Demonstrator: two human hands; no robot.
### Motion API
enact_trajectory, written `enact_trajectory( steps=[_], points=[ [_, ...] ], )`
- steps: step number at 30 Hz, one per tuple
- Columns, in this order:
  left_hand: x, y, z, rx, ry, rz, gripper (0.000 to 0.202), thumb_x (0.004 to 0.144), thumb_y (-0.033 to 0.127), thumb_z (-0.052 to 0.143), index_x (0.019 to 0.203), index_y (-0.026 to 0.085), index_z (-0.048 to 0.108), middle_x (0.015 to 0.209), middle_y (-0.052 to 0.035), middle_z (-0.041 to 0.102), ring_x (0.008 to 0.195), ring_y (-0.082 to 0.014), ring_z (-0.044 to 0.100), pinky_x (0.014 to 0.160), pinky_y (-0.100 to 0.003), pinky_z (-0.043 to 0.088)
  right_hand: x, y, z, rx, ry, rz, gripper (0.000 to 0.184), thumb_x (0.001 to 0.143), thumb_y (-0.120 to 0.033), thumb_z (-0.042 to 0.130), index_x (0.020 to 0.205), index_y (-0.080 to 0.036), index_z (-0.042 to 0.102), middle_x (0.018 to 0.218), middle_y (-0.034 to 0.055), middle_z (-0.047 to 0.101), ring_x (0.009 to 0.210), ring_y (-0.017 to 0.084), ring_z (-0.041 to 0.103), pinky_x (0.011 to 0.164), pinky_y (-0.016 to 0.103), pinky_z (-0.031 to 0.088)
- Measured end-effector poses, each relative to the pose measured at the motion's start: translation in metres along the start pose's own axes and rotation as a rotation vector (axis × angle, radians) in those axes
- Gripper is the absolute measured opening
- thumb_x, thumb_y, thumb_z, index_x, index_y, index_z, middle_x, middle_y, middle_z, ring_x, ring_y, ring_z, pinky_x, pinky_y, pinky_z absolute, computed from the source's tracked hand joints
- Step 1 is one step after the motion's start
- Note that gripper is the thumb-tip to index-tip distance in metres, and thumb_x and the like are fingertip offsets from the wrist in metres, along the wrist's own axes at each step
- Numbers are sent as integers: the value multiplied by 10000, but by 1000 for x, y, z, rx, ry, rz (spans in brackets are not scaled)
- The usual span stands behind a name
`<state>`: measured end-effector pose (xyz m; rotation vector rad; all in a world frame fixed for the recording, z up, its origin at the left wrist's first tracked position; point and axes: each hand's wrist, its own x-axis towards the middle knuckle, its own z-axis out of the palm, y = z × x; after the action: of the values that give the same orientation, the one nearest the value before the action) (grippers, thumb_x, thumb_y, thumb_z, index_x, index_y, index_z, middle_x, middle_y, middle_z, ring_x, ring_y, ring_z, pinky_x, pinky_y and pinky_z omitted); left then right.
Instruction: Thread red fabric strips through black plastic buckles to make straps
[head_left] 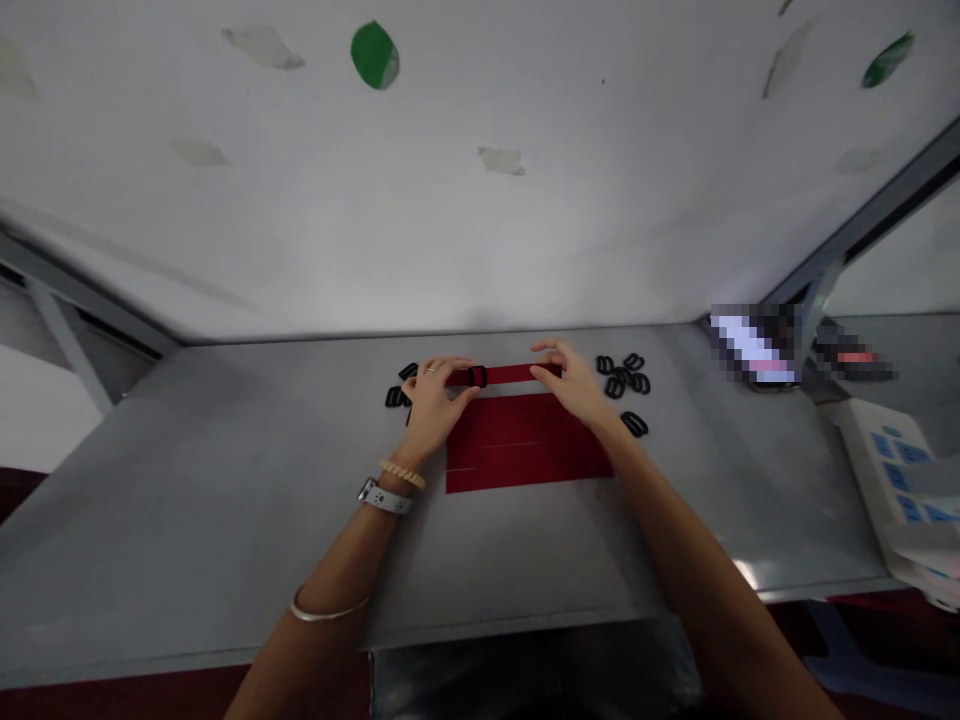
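Note:
A narrow red strap [514,374] lies across the table in front of me, with a black slide buckle [478,377] threaded on it. My left hand [439,395] is closed at the strap's left part, thumb and fingertips against the buckle. My right hand [566,382] grips the strap's right end between thumb and fingers, its index finger partly raised. Just below the strap lies a block of red webbing strips [525,440], laid flat side by side. The strap's left end is hidden behind my left hand.
Loose black buckles [395,397] lie left of my left hand, and several more black buckles [616,382] lie to the right. A phone-like device with a lit screen [754,348] rests at the back right. A white box [862,450] stands at the right edge. A white wall [480,240] closes the back.

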<state>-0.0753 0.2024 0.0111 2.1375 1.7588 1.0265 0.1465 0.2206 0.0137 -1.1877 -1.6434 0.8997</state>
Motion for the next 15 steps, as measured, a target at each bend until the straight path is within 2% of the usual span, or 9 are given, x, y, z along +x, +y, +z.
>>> enact_trajectory(
  steps=[4,7,10,12,15],
  points=[
    [-7,10,6,131,-57,215,414,862,252,695,1259,296,588,1333,-69,638,1281,-320,497,1010,-561,278,-3,-4,7,85,-165,9,283,821,-263,575,1100,-220,547,795,-12,641,786,184,613,832,375,456],
    [-13,19,11,171,-102,360,333,912,265,633,1243,292,597,1242,-82,691,1215,-289,565,1017,-549,265,-9,-12,18,203,-259,36,351,811,-224,574,1155,-238,502,809,-31,635,795,168,621,832,367,478],
    [-15,22,11,196,-83,414,262,930,267,607,1192,254,618,1123,-96,729,1097,-272,630,1009,-544,271,-13,-19,24,244,-298,69,375,820,-223,579,1178,-248,473,843,-25,647,798,162,624,812,357,494],
    [-14,23,9,202,-72,425,225,927,289,613,1145,235,633,1061,-90,738,1053,-271,642,1004,-543,278,-11,-18,19,205,-316,51,368,853,-285,579,1204,-254,474,867,-11,652,814,168,623,813,358,496],
    [-14,23,6,193,-87,411,193,920,303,618,1092,220,646,1032,-90,733,1042,-276,634,1009,-538,287,-4,-4,-9,-14,-249,-16,370,901,-399,549,1239,-255,505,963,37,661,915,203,623,862,391,489]
  ],
)
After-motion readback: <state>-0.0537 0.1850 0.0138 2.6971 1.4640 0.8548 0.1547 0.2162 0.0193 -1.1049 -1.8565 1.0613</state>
